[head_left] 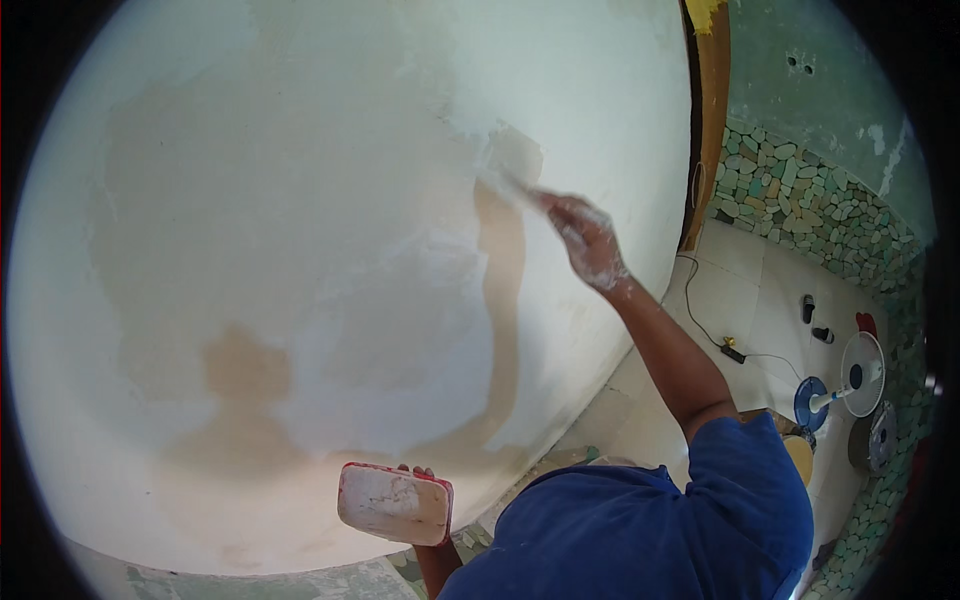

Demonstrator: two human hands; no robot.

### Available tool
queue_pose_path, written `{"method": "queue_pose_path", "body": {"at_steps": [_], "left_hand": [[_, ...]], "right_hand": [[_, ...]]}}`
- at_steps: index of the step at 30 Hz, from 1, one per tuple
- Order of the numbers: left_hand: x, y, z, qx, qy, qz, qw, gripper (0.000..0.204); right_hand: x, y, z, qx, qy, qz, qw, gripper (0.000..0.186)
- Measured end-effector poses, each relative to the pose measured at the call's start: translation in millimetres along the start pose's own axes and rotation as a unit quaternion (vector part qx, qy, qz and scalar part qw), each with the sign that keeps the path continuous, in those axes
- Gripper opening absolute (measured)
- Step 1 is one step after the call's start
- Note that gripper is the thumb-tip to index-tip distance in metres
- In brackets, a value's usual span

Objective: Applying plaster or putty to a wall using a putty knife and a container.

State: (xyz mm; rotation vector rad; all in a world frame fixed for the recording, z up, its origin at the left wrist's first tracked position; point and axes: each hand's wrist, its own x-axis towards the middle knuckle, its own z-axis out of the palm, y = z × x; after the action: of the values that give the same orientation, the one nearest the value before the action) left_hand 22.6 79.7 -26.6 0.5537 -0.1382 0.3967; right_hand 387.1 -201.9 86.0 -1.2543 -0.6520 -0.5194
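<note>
My right hand point(592, 243), dusted with white filler, is raised against the pale wall point(600, 90). Its fingers are closed round a putty knife point(517, 187), whose blurred blade lies at or close to the wall beside a darker, damp-looking patch point(520, 152). Lower down, my left hand point(424, 471) holds a rounded rectangular tub point(395, 503) with a red rim. White filler is smeared over the tub's pale face. Only a few fingertips show above the tub's upper edge; the rest of that hand is hidden behind it.
Beyond the wall's right edge stands a brown wooden frame point(712, 110). On the tiled floor point(735, 250) are a cable with a black power strip point(733, 354), dark slippers point(808, 308) and a fan point(862, 375) with a blue base point(811, 404). Pebble cladding point(800, 185) covers the lower far wall.
</note>
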Motion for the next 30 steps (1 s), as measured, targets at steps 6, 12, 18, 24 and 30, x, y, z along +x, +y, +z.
{"method": "queue_pose_path", "body": {"at_steps": [6, 12, 18, 24, 30], "left_hand": [[-8.4, 5.0, -28.5, -0.038, 0.004, 0.026, 0.999, 0.065], [17.2, -7.5, -83.8, -0.378, -0.395, 0.069, 0.835, 0.061], [-18.8, 18.7, -66.0, 0.105, 0.079, 0.074, 0.989, 0.054], [-21.3, 10.5, -59.1, -0.014, 0.067, 0.055, 0.996, 0.063], [-17.6, 10.7, -25.4, 0.017, 0.013, 0.073, 0.997, 0.062]], "right_hand": [[81.8, -16.9, 4.6, -0.252, 0.087, -0.100, 0.959, 0.027], [30.1, -22.6, 54.0, -0.227, -0.062, -0.138, 0.962, 0.029], [4.1, -24.1, 29.2, -0.143, -0.141, -0.011, 0.980, 0.027], [69.3, 41.6, -34.6, -0.219, 0.089, -0.098, 0.967, 0.027], [10.3, 44.2, 28.4, -0.120, -0.023, 0.007, 0.992, 0.031]]}}
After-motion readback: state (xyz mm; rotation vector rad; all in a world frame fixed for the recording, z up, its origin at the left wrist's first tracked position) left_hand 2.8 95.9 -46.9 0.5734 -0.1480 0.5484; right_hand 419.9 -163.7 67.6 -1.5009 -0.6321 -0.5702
